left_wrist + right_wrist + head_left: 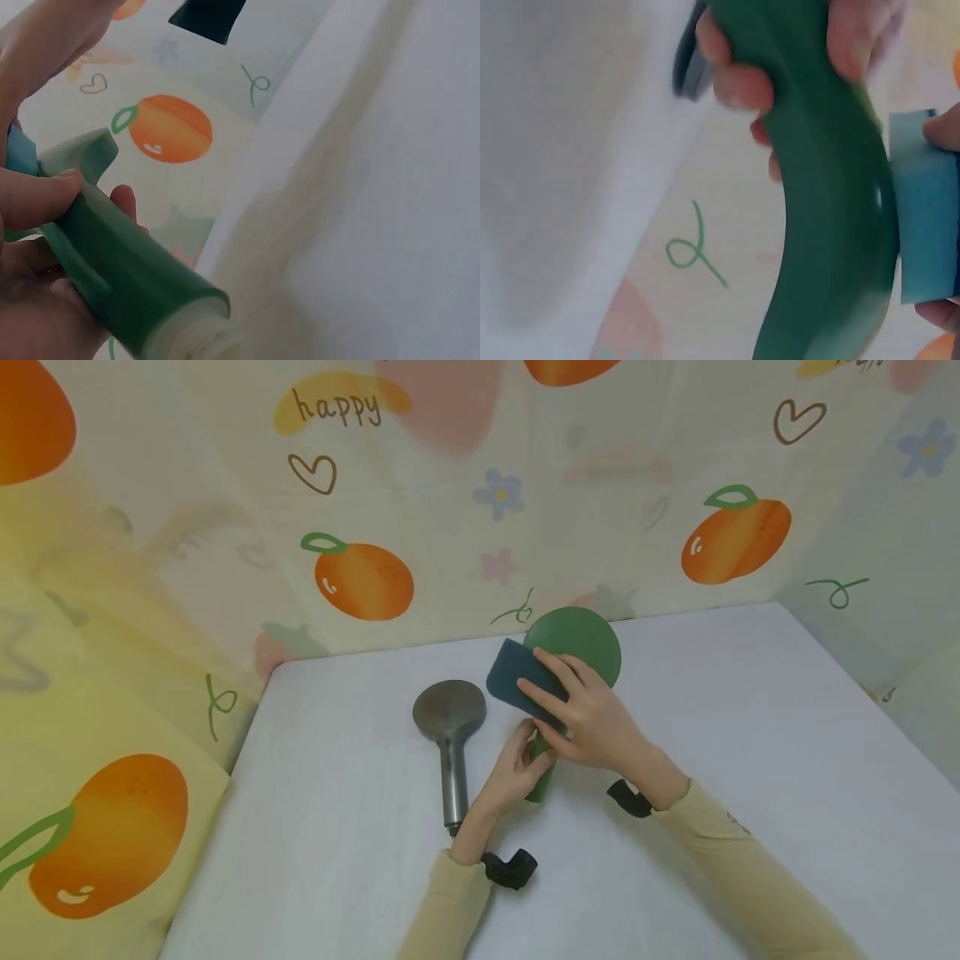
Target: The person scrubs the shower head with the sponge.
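Note:
A green hand shower head [577,643] with a broad round face is held up over the white table. My left hand [516,770] grips its handle [135,262], fingers and thumb wrapped round it; the handle's pale end, which looks threaded, shows in the left wrist view. My right hand [600,718] holds a blue sponge [517,681], dark on its outer layer and lighter beneath. In the right wrist view the sponge's light side [926,225] lies against the curved green body, or very close to it. To the left a grey metallic shower head [450,714] lies on the table.
The white table [337,860] reaches back to a patterned cloth [450,510] with oranges, hearts and flowers, which also hangs at the left. Black straps [510,868] are on both wrists. The grey shower head's handle lies close beside my left forearm.

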Available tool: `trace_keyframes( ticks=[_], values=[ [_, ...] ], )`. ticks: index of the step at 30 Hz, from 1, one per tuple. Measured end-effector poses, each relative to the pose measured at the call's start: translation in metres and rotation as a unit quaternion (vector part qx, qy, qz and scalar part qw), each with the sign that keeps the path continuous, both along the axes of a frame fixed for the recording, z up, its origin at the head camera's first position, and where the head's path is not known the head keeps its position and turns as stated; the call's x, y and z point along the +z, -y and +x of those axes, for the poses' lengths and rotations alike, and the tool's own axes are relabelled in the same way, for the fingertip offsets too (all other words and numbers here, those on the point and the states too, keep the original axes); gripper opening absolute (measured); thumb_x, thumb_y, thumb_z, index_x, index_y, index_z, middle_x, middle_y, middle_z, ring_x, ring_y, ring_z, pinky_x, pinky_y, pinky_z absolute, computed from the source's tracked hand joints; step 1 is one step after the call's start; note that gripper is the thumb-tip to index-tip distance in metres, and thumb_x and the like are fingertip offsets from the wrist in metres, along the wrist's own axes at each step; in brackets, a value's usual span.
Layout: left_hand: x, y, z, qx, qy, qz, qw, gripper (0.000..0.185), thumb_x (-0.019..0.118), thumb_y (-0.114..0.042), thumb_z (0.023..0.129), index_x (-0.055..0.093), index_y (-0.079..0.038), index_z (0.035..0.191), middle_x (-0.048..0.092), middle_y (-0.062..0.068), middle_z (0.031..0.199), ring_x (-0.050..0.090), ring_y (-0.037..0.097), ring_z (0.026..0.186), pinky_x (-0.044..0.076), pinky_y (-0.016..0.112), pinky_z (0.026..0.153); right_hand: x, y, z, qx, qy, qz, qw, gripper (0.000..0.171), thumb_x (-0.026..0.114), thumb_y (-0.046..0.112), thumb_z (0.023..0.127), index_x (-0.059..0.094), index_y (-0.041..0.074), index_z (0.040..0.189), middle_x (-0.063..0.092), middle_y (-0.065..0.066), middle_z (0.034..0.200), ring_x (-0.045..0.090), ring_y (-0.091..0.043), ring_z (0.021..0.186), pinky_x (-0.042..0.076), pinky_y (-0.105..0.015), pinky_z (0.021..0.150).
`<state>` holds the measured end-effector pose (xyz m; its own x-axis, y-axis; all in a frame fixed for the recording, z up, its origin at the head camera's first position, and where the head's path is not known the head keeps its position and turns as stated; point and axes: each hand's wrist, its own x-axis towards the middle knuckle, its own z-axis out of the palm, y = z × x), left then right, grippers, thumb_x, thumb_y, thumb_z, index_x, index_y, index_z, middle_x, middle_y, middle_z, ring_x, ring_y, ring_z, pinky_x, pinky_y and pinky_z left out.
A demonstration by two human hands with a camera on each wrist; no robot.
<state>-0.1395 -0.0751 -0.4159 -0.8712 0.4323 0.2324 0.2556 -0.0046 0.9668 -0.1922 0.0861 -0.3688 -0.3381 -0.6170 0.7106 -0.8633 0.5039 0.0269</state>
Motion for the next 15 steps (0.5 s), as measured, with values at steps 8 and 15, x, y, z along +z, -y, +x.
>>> trace_keyframes(
  ticks=[8, 15],
  values=[
    [0.002, -0.002, 0.001, 0.022, -0.047, -0.041, 0.9978, 0.040, 0.054, 0.004, 0.090, 0.040, 0.010, 0.127, 0.048, 0.026, 0.111, 0.056, 0.036, 0.094, 0.044, 0.025, 0.077, 0.016, -0.014, -0.027, -0.113, 0.069, -0.147, 0.980, 0.048, 0.065, 0.022, 0.087, 0.053, 0.005, 0.130, 0.037, -0.027, 0.137, 0.040, -0.045, 0.115, 0.037, -0.055, 0.090],
    [0.005, -0.001, 0.003, 0.026, -0.053, -0.050, 0.9970, 0.039, 0.054, 0.005, 0.089, 0.043, 0.010, 0.126, 0.047, 0.026, 0.109, 0.055, 0.035, 0.093, 0.043, 0.025, 0.077, 0.020, -0.021, -0.030, -0.190, 0.122, -0.187, 0.956, 0.050, 0.061, 0.020, 0.089, 0.048, 0.003, 0.134, 0.032, -0.030, 0.139, 0.035, -0.047, 0.116, 0.035, -0.056, 0.090]
  ],
)
